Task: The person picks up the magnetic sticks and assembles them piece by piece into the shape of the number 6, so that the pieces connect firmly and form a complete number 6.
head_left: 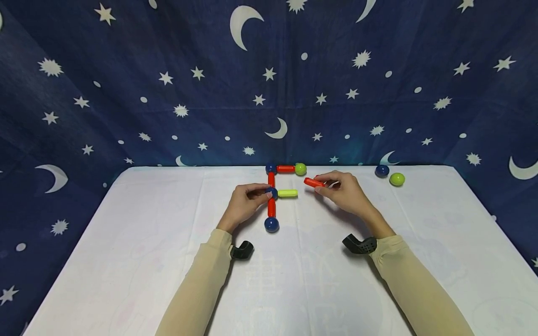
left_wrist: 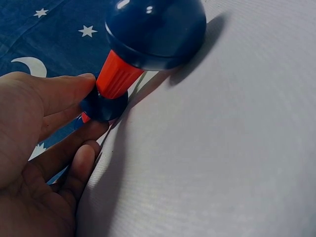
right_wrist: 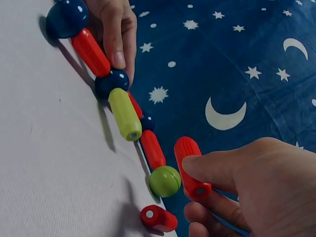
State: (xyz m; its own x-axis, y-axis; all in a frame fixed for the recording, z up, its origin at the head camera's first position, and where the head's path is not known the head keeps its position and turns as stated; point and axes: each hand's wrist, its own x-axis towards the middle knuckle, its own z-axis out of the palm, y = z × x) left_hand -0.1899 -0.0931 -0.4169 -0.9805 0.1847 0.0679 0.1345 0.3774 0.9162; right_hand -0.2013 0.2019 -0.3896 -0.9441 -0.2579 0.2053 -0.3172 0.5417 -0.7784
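My left hand [head_left: 244, 205] pinches the middle blue ball [head_left: 274, 193] of a figure made of balls and rods. A lime-green rod [head_left: 287, 193] sticks out to the right from that ball. Red rods [head_left: 272, 208] run from it toward a near blue ball [head_left: 271, 225] and a far blue ball [head_left: 271, 169]. From the far one, another red rod [head_left: 286, 168] leads right to a green ball [head_left: 300, 169]. My right hand [head_left: 342, 191] holds a loose red rod [right_wrist: 190, 160] between thumb and fingers, to the right of the lime rod.
A second loose red rod [right_wrist: 159, 218] lies by the right hand, mostly hidden in the head view. Farther right on the white-covered table [head_left: 147, 261] sit a blue ball [head_left: 382, 171] and a green ball [head_left: 397, 179]. A dark star-patterned cloth [head_left: 218, 84] hangs behind the back edge.
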